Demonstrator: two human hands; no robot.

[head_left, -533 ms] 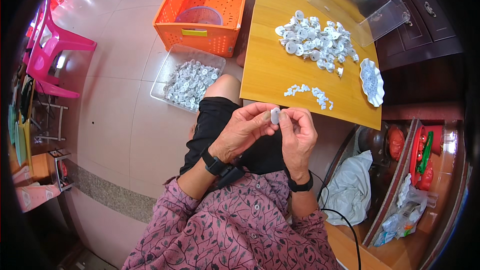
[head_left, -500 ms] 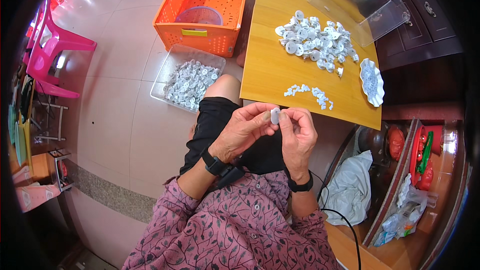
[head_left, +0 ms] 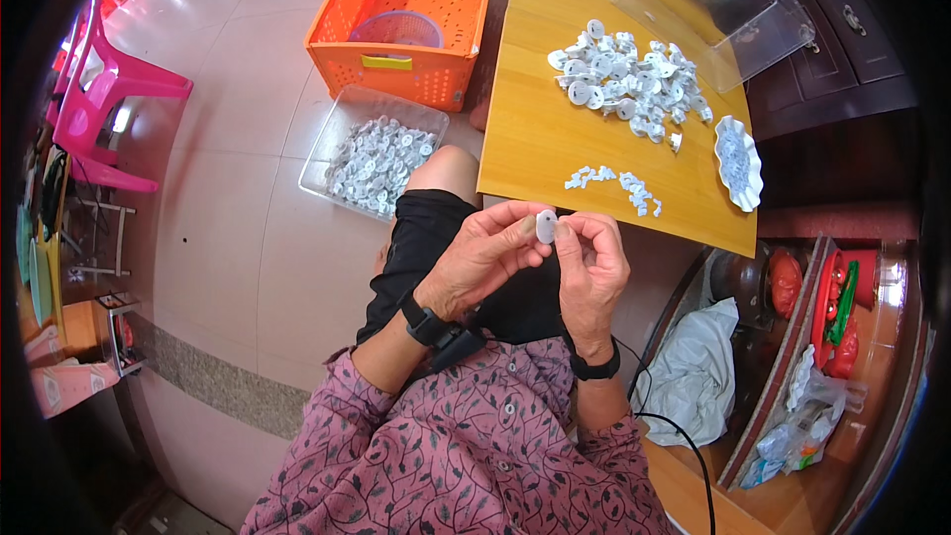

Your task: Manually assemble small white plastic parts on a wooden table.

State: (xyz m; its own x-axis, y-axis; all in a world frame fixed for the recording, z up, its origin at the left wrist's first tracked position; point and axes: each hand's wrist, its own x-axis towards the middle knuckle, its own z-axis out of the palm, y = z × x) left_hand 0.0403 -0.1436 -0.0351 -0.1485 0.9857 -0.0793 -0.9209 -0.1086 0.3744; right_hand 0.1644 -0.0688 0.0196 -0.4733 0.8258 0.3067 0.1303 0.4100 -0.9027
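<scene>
Between the fingertips of both hands, over my lap, is a small round white plastic piece [head_left: 546, 227] with a dark hole near its top. My left hand [head_left: 493, 246] pinches it from the left with thumb and forefinger. From the right, my right hand [head_left: 591, 256] has its thumb and finger closed against the piece's edge. Just past my hands, at the table's near edge, lie tiny white plastic parts [head_left: 634, 188]. Farther back on the table [head_left: 525, 129] is a heap of white round-faced plastic pieces [head_left: 634, 79].
A scalloped white dish [head_left: 737, 163] of small translucent parts sits at the table's right edge. By my left knee stands a clear bin [head_left: 317, 173] of white discs, with an orange crate [head_left: 416, 79] behind it. A clear box [head_left: 783, 45] is at the back right.
The round white piece has turned slightly, so its face and dark hole show more. Both hands stay in nearly the same place.
</scene>
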